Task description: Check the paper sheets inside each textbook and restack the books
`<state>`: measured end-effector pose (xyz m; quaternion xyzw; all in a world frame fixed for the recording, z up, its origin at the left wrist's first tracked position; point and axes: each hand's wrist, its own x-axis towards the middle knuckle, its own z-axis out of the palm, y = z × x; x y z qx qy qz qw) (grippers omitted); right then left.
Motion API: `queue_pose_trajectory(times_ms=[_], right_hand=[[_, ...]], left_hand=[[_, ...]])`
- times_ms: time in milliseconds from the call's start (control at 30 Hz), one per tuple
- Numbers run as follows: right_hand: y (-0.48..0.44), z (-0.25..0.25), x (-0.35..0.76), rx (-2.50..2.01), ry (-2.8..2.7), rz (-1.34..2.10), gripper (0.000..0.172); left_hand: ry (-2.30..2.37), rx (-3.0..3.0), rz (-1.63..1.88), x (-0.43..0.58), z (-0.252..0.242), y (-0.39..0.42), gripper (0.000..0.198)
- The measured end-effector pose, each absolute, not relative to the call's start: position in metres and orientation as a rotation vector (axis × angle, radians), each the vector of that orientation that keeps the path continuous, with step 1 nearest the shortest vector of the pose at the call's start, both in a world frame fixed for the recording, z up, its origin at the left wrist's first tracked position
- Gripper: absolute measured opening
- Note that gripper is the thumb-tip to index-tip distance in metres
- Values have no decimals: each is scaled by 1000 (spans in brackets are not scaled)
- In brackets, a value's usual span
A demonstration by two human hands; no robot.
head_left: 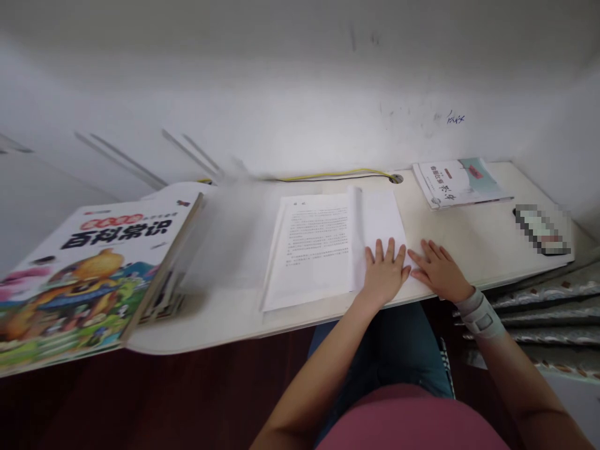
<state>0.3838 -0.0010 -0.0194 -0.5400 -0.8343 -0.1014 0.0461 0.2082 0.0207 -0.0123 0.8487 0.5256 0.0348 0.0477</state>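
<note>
pink top [412,422] sits nearest; left hand [385,274] and right hand [440,275] lie spread, empty, at the open book [319,250]. flattening seems underway; next needs light pressure.

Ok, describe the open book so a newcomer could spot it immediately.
A white desk runs along the wall. Midway along it lies the open book, the left hand on its right-hand page. Unlike the colourful book and the booklet, both showing covers, it shows printed text.
</note>
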Motion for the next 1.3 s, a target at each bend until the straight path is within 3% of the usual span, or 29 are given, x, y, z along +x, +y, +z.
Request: queue_pose_trajectory(times_ms=[767, 1300], right_hand=[[1, -28, 392, -1604, -2311, 130, 56], [1, -30, 393, -1607, -2316, 100, 54]], left_hand=[[1753, 2488, 168, 230, -10, 22, 56], [1717, 2478, 161, 242, -8, 17, 57]])
